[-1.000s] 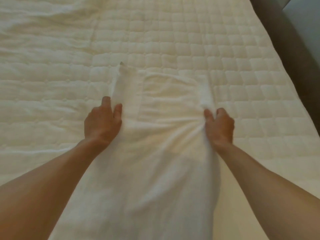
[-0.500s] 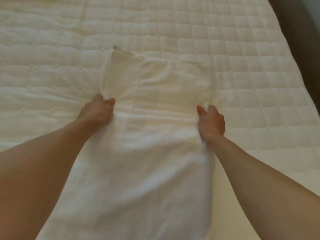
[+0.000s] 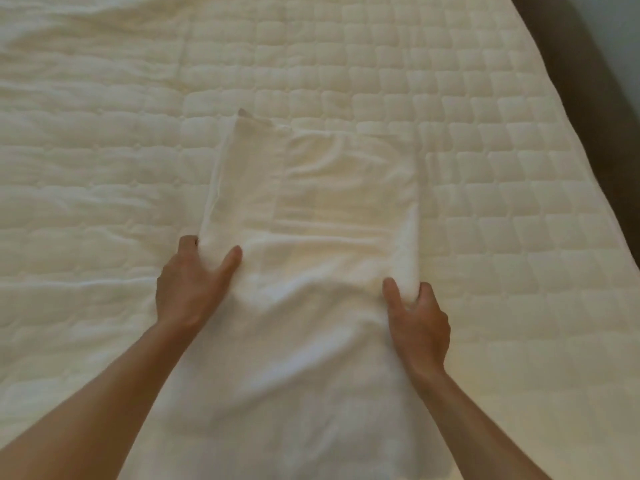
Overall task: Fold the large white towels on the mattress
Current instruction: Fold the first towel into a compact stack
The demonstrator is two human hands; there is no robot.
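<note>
From the head camera, the quilted mattress (image 3: 450, 98) filled nearly the whole frame, cream and puffy, its cover rumpled into long wrinkles over on the left and smooth in neat squares on the right. Up in the top right corner ran a dark strip (image 3: 595, 81) beside the mattress edge, and what it was could not be made out. Nothing stood in the way of the work. Down the middle lay the white towel (image 3: 329, 202), a long band running from the bottom edge of the frame away toward the centre, its far end folded over with one narrower layer sitting proud on the left and a small corner poking up there. The left hand (image 3: 190, 289) was on the towel's left edge, thumb spread out across the top of the cloth, fingers curled down along the side and pinching the fold. The right hand (image 3: 419, 323) had the right edge, a rolled ridge of towel caught between thumb and fingers, closed round it. Both bare forearms came in from the bottom corners, cut off by the frame. The near end of the towel ran out of frame too, and it was soft and blurred down there, so its layers were hard to count.
</note>
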